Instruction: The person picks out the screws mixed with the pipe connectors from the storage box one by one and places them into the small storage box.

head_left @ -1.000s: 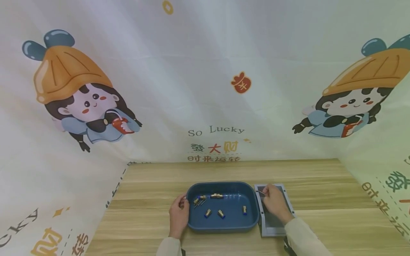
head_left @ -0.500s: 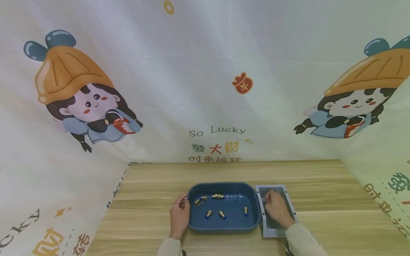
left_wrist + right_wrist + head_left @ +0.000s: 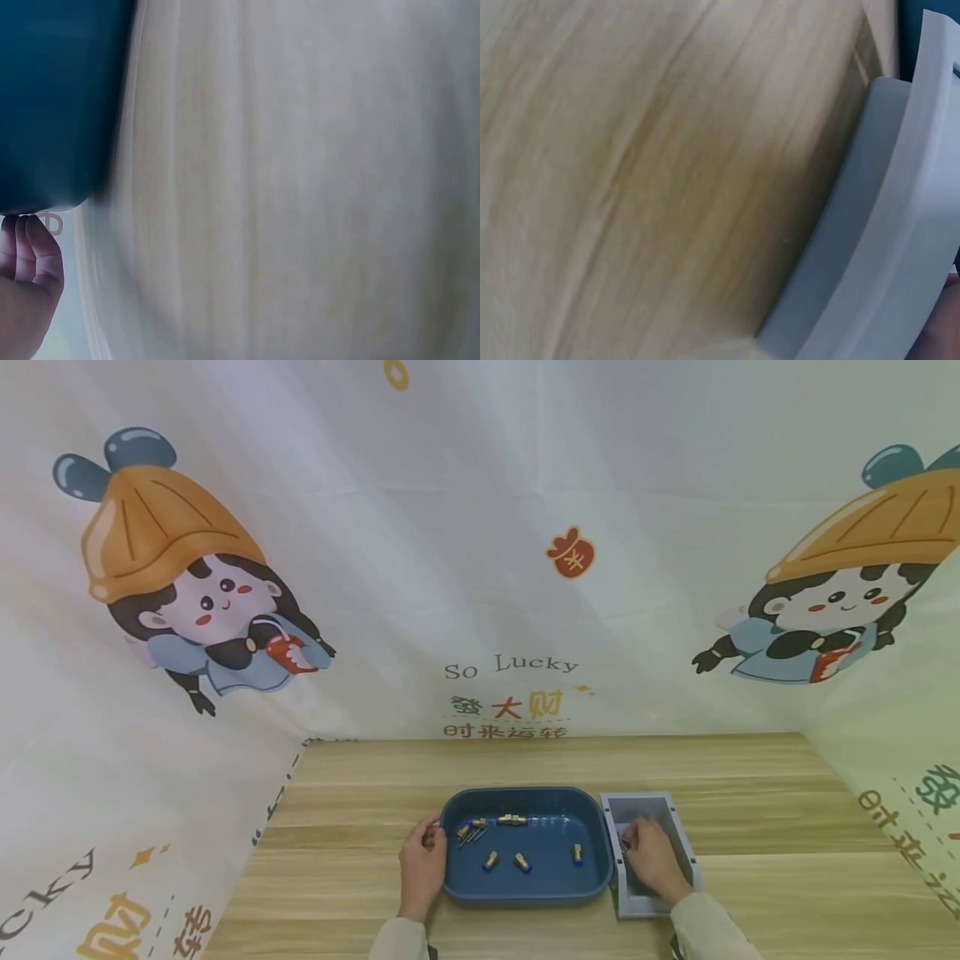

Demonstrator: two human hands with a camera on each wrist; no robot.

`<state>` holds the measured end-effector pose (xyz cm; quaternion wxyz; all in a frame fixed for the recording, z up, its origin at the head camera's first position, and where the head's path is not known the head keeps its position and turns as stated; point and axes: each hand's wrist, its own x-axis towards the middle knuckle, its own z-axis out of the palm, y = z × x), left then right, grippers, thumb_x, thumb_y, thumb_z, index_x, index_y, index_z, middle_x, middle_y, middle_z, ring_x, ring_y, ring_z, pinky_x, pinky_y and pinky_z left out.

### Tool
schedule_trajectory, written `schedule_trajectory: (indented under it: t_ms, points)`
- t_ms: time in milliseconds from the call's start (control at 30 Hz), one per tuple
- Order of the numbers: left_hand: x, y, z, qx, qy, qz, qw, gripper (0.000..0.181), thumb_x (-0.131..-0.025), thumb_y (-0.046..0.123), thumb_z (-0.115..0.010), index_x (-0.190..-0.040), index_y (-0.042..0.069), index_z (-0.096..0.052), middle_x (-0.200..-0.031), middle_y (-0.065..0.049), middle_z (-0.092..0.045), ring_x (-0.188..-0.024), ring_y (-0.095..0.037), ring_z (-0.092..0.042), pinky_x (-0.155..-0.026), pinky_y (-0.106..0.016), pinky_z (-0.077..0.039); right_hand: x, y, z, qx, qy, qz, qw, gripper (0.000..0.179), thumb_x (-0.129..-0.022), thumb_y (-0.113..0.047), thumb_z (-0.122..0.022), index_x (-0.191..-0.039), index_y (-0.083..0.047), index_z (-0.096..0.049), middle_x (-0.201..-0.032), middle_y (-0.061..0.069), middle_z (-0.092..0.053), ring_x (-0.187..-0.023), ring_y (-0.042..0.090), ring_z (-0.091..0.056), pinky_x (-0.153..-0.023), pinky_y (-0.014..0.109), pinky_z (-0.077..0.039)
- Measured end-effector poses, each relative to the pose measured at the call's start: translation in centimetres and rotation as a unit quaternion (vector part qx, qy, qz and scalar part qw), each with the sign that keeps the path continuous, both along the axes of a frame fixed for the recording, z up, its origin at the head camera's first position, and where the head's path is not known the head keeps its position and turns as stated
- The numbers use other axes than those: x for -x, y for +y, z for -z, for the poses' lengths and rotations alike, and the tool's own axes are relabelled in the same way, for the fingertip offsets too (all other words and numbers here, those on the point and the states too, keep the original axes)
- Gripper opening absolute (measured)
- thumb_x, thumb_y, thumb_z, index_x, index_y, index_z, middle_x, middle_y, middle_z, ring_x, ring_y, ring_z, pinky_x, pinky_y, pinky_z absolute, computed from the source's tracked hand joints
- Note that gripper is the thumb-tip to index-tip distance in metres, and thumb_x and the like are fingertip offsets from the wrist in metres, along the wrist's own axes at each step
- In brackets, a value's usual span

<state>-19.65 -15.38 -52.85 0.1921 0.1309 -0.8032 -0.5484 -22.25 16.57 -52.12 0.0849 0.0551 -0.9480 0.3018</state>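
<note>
My left hand (image 3: 422,864) holds the left end of a blue plastic tray (image 3: 525,893), fingers curled at its rim. In the left wrist view the bent fingers (image 3: 41,247) meet the outside of the tray wall. Inside the tray lie several brass fittings with blue ends, one brass fitting (image 3: 577,853) near the right side, and thin metal pins (image 3: 472,837) at the upper left. My right hand (image 3: 654,856) reaches into a grey bin (image 3: 648,906), its bent fingertips at small thin silver pieces (image 3: 624,842) by the left wall. I cannot tell whether they pinch one.
The bin stands close against the tray's right end. Both rest on a wood-grain table (image 3: 757,827). A white printed cloth (image 3: 495,527) closes off the back and both sides. In the right wrist view the bin's grey outer wall (image 3: 885,247) fills the right part.
My right hand has gone lower into the grey bin; a second ago it pinched a thin metal pin above it. My left hand has stayed at the tray's left end.
</note>
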Motion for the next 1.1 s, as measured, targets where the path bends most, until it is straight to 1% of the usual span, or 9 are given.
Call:
schedule_trajectory:
  t_ms: [133, 233, 500, 767, 1100]
  points:
    - [0.02, 0.0, 0.05, 0.002, 0.0, 0.0, 1.0, 0.025, -0.084, 0.004, -0.053, -0.108, 0.004, -0.062, -0.088, -0.009, -0.061, -0.077, -0.013, -0.054, -0.067, -0.02, -0.045, -0.21, -0.01, -0.02, -0.004, 0.006, -0.002, 1.0, 0.008, -0.069, 0.008, -0.051, -0.074, 0.004, -0.054, -0.069, 0.013, -0.051, -0.068, 0.024, -0.05, -0.063, 0.039, -0.042]
    - [0.02, 0.02, 0.06, 0.002, 0.0, 0.001, 1.0, 0.025, -0.084, 0.004, -0.053, -0.108, 0.004, -0.061, -0.089, -0.009, -0.061, -0.077, -0.013, -0.054, -0.067, -0.02, -0.045, -0.31, -0.01, 0.03, -0.005, 0.016, -0.003, 0.9998, 0.008, -0.068, 0.009, -0.051, -0.073, 0.003, -0.054, -0.068, 0.013, -0.051, -0.067, 0.024, -0.05, -0.063, 0.039, -0.043]
    - [-0.15, 0.02, -0.03, 0.004, 0.003, 0.001, 1.0, 0.026, -0.084, 0.004, -0.053, -0.109, 0.004, -0.061, -0.09, -0.01, -0.062, -0.078, -0.013, -0.055, -0.067, -0.02, -0.045, -0.33, -0.08, 0.16, -0.008, 0.008, -0.007, 0.9999, 0.008, -0.069, 0.009, -0.05, -0.071, 0.003, -0.054, -0.068, 0.013, -0.05, -0.066, 0.023, -0.05, -0.062, 0.038, -0.042]
    - [-0.21, 0.02, -0.11, 0.003, -0.003, 0.003, 1.0, 0.026, -0.084, 0.004, -0.053, -0.109, 0.005, -0.061, -0.09, -0.01, -0.061, -0.078, -0.013, -0.054, -0.068, -0.021, -0.045, -0.35, -0.09, 0.2, -0.004, -0.003, 0.001, 1.0, 0.01, -0.07, 0.01, -0.049, -0.072, 0.002, -0.055, -0.069, 0.011, -0.052, -0.066, 0.023, -0.052, -0.061, 0.038, -0.043]
    - [-0.27, -0.05, -0.1, -0.001, -0.007, 0.003, 1.0, 0.026, -0.085, 0.005, -0.053, -0.109, 0.006, -0.061, -0.089, -0.008, -0.061, -0.077, -0.013, -0.054, -0.068, -0.022, -0.045, -0.33, 0.01, 0.44, 0.001, 0.008, 0.008, 0.9999, 0.01, -0.07, 0.009, -0.048, -0.072, 0.003, -0.056, -0.069, 0.011, -0.054, -0.066, 0.024, -0.053, -0.062, 0.04, -0.044]
